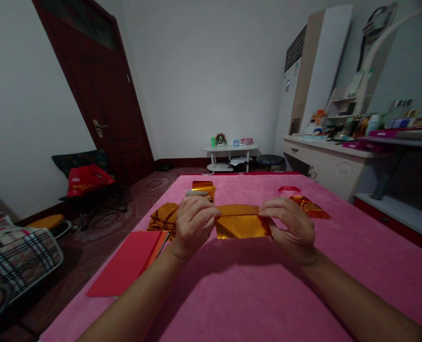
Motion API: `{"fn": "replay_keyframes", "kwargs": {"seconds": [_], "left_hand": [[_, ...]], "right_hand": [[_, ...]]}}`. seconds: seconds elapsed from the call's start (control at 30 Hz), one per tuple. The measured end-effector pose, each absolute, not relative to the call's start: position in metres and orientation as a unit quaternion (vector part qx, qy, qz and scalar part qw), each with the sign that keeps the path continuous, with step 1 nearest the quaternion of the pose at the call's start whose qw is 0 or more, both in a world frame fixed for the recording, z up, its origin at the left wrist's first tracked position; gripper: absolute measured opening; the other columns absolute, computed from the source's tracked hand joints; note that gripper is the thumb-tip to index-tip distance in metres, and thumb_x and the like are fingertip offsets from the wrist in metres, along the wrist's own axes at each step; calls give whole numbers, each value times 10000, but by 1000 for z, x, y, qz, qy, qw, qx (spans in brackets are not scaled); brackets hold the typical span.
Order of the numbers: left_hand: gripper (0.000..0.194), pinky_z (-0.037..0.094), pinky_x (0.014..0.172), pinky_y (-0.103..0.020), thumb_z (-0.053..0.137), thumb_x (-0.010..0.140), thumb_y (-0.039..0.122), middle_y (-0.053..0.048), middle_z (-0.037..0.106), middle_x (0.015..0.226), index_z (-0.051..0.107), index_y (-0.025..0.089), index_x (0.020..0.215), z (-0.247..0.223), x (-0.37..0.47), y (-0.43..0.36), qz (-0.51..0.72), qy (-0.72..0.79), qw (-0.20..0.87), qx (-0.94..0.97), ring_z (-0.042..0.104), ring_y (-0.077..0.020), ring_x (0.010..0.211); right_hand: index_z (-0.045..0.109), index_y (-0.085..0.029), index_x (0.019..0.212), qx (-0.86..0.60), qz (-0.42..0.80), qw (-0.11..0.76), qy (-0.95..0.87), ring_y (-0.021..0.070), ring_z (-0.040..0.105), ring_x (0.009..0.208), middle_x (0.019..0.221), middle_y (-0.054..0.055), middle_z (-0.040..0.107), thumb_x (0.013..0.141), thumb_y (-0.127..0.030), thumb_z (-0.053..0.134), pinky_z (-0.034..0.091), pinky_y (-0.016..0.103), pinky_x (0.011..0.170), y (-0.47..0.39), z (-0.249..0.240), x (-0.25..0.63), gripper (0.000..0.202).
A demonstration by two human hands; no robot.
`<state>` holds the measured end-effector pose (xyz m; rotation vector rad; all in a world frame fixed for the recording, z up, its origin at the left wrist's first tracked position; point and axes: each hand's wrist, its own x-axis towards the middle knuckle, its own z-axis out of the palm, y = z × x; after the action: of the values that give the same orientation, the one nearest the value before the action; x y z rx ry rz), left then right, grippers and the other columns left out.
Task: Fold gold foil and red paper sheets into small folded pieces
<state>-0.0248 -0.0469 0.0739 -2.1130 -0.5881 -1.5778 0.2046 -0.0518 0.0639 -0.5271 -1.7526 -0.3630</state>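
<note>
A sheet of gold foil paper (243, 225) is stretched between my two hands above the pink-covered table, with a folded strip along its far edge. My left hand (195, 223) pinches its left end, thumb and fingers closed. The right end is pinched by my right hand (292, 228) in the same way. Just past my left hand lies a stack of shiny gold foil sheets (203, 186), with a grey object (196, 193) in front of it. Folded gold foil pieces (164, 216) are heaped to the left of that hand.
Red paper sheets (125, 263) lie at the table's left edge. Toward the far right are a red ribbon loop (289, 189) and an orange-gold foil piece (309, 207). The pink cloth (253, 299) covers the table. A folding chair (80, 161) holds a red bag (89, 180).
</note>
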Motion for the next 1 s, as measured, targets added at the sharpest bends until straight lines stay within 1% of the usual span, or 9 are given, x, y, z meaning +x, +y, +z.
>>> {"fn": "replay_keyframes", "kwargs": {"seconds": [0.17,0.3,0.4,0.5,0.6,0.67,0.77,0.87,1.0], "left_hand": [[107,454,749,-297,620,740,113,5,643,705,563,195,779,67,-26,-41,-573,-223,181,-767,596,-138,729],[112,460,752,-308,624,744,138,-4,636,722,557,193,814,65,-27,-39,-585,-214,158,-766,595,-146,737],[114,460,774,-318,612,742,109,-9,638,725,577,189,814,68,-26,-42,-579,-225,137,-772,596,-153,768],[115,462,772,-315,586,736,75,-15,644,719,611,182,771,70,-23,-41,-577,-236,68,-779,596,-156,780],[81,467,695,-281,600,715,99,-21,637,699,629,164,675,67,-21,-35,-579,-298,-95,-753,587,-143,711],[46,452,626,-252,648,694,174,-17,628,669,637,147,658,63,-20,-30,-562,-356,-243,-707,567,-124,637],[194,400,550,-218,708,648,306,-3,605,606,649,124,675,54,-23,-23,-507,-409,-421,-632,516,-92,539],[309,336,504,-199,727,610,400,8,563,539,632,106,610,47,-27,-20,-476,-435,-477,-597,450,-64,481],[385,303,485,-196,719,596,472,-3,555,533,641,95,613,40,-32,-15,-460,-474,-473,-584,424,-61,473]], "right_hand": [[609,-216,926,-236,-163,607,-741,175,617,797,844,39,648,711,-49,619,484,325,718,-50,61,206,272],[607,-222,961,-247,-165,607,-737,184,618,830,892,47,646,716,-75,613,486,338,752,-49,59,207,285],[613,-217,961,-246,-164,604,-740,180,610,825,881,47,647,706,-52,616,477,339,757,-49,59,208,304],[634,-208,870,-255,-132,606,-742,171,602,786,808,31,650,705,-41,599,467,320,729,-48,59,205,238],[633,-185,739,-320,-14,612,-723,154,586,698,715,18,633,708,-85,586,457,283,657,-44,57,199,115],[627,-162,690,-389,136,587,-697,138,564,615,646,11,613,698,-158,604,440,257,584,-41,54,194,25],[586,-139,622,-448,368,511,-634,100,509,495,543,-7,563,684,-272,619,378,213,472,-36,46,191,151],[555,-139,659,-465,504,451,-571,71,455,403,493,-29,534,664,-303,623,318,188,394,-35,38,191,178],[555,-140,807,-465,567,396,-553,65,442,347,466,-46,544,624,-264,642,327,174,354,-38,35,189,238]]}}
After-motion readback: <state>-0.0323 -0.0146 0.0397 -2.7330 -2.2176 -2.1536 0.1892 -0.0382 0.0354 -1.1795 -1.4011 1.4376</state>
